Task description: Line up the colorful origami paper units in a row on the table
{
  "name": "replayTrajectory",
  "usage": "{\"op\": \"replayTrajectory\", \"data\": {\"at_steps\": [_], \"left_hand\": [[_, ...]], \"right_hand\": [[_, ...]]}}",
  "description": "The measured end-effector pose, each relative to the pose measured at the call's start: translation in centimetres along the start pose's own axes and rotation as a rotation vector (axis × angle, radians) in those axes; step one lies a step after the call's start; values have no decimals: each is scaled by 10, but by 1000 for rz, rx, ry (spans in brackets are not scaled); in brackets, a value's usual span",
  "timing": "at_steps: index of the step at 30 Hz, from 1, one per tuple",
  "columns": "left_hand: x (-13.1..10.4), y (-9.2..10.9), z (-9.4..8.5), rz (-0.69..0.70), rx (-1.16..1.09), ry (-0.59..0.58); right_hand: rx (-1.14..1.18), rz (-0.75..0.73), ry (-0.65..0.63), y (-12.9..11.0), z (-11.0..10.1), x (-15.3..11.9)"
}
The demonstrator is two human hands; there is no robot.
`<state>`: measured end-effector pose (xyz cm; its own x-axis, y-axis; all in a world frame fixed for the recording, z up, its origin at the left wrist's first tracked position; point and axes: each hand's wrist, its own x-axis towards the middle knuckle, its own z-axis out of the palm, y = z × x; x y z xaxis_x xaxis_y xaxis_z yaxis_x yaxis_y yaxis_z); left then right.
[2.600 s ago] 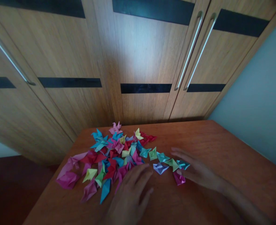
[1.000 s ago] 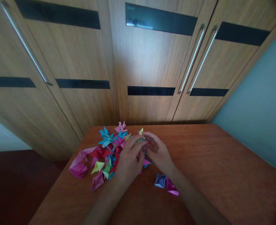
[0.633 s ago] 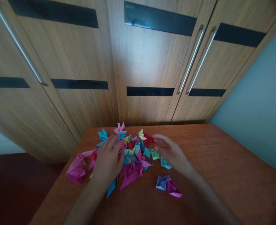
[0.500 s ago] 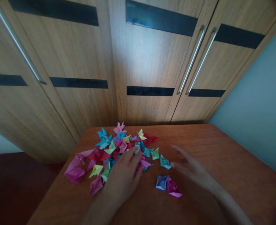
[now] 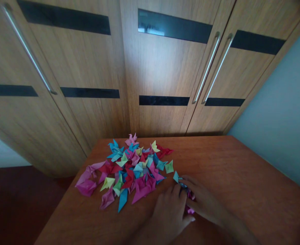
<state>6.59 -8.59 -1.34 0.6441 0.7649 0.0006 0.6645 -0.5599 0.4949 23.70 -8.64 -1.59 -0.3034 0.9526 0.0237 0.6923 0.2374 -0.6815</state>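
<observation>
Several small folded-paper origami pieces lie under and between my two hands, right of a larger pile. My left hand [image 5: 170,209] reaches in from the near side, fingers bent down over them and thumb held apart; its fingertips are partly hidden. From the right, my right hand [image 5: 203,200] curls its fingers and thumb around the pieces. A teal origami piece [image 5: 175,176] pokes out past its fingertips, and a magenta origami piece [image 5: 191,211] shows below its thumb. The blue piece is mostly covered by the hands.
The pile of colourful origami [image 5: 139,168] covers the left part of the brown wooden table [image 5: 231,163]. A single green origami piece [image 5: 169,166] sits at its right edge. Behind stands a wooden wardrobe [image 5: 162,68] with metal handles; a pale wall [image 5: 279,129] is at the right.
My left hand has left the pile and come right, uncovering pink and blue pieces. My right hand has moved in and down to meet it over the teal, blue and magenta pieces.
</observation>
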Motion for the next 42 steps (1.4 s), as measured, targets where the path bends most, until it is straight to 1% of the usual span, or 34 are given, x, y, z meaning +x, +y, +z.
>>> {"op": "replayTrajectory", "data": {"at_steps": [3,8,12,15,17,19,22,25,27,28,30,32,34,37,39,42], "left_hand": [[-2,-2,-1,-6,-10,17],[-6,-8,-1,24,-22,41],[-6,-10,-5,19,-62,69],[-6,-10,-13,37,-120,134],[-5,-14,-22,59,-159,211],[-4,-21,-34,81,-183,316],[-5,-42,-58,73,-132,523],[-14,-71,-85,-18,12,701],[-25,-92,-100,-119,126,773],[-31,-102,-105,-167,183,775],[-42,-118,-110,-246,286,738],[-51,-130,-106,-306,355,662],[-55,-137,-98,-322,378,585],[-55,-136,-84,-312,354,523],[-53,-131,-77,-314,329,497],[-49,-119,-72,-297,292,449]], "right_hand": [[12,48,7,3,5,-10],[90,102,14,6,15,-23],[160,67,95,7,22,-22],[242,62,159,2,22,-14],[283,41,209,-8,19,-4],[301,-22,270,-23,16,13],[291,-165,344,-51,14,49],[262,-290,359,-78,20,93],[275,-371,309,-93,27,117],[291,-398,269,-98,31,126],[296,-435,220,-105,37,138],[240,-458,235,-104,42,141],[143,-467,281,-97,44,139],[19,-412,297,-76,45,128],[-40,-353,283,-62,46,119],[-88,-287,266,-46,49,108]]}}
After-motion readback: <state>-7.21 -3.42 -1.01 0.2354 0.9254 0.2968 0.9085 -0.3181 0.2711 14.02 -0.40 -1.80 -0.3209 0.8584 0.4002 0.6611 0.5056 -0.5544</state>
